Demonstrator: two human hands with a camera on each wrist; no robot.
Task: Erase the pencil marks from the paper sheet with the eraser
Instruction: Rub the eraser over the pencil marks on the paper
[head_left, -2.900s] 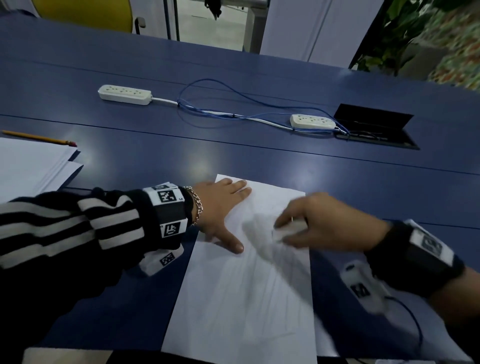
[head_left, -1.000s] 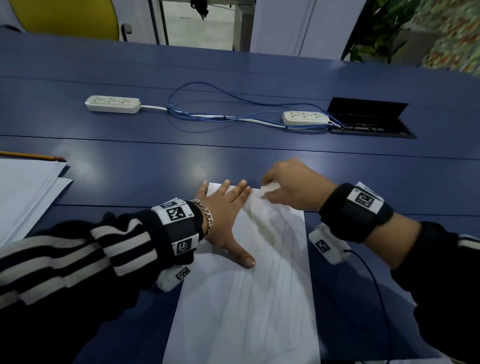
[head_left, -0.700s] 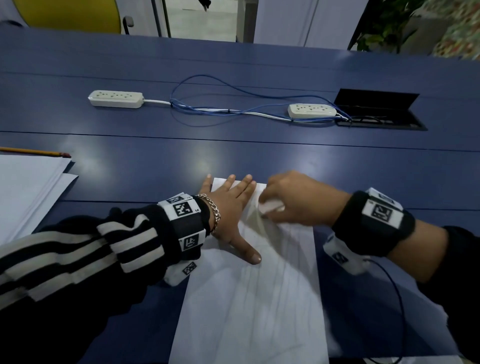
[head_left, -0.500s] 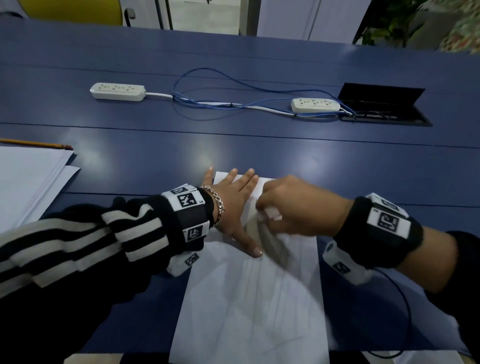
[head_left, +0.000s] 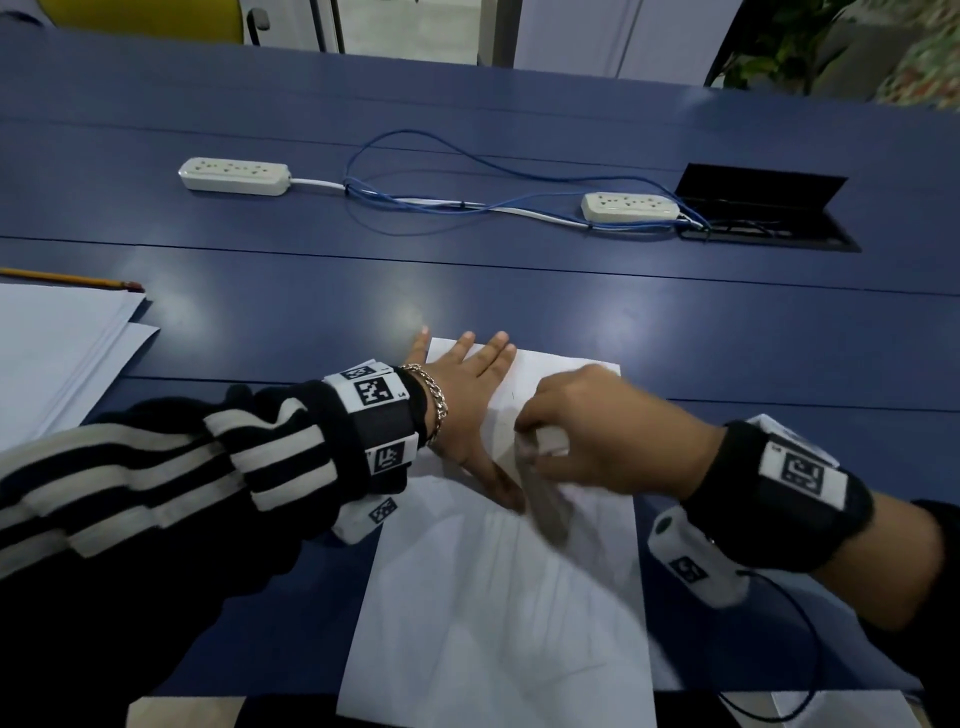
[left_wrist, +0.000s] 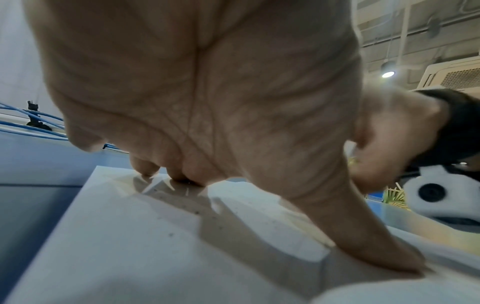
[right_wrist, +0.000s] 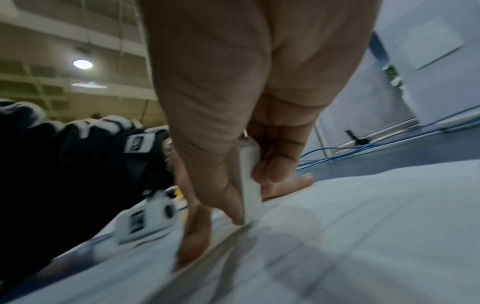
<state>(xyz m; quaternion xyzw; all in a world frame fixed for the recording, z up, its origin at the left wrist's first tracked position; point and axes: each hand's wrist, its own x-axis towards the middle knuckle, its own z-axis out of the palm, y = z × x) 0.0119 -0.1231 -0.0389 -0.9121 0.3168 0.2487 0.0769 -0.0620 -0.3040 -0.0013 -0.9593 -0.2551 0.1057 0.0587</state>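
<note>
A white paper sheet (head_left: 498, 597) with faint pencil lines lies on the blue table (head_left: 519, 301) in front of me. My left hand (head_left: 467, 400) lies flat on its upper left part, fingers spread and thumb pointing toward me. In the left wrist view the left hand (left_wrist: 207, 123) presses the paper sheet (left_wrist: 130, 236). My right hand (head_left: 597, 431) pinches a white eraser (head_left: 550, 441) and holds its lower edge on the sheet just right of the left thumb. The right wrist view shows the eraser (right_wrist: 250, 185) between thumb and fingers, touching the paper sheet (right_wrist: 363, 226).
A stack of white paper (head_left: 52, 353) with a pencil (head_left: 72, 278) on it lies at the left. Two power strips (head_left: 234, 176) (head_left: 628, 206) joined by blue cables (head_left: 441, 202) lie further back, beside an open cable hatch (head_left: 763, 208).
My right hand has rubbed the eraser back and forth, from the sheet's top edge down toward me to beside the left thumb. The left hand stays pressed on the sheet.
</note>
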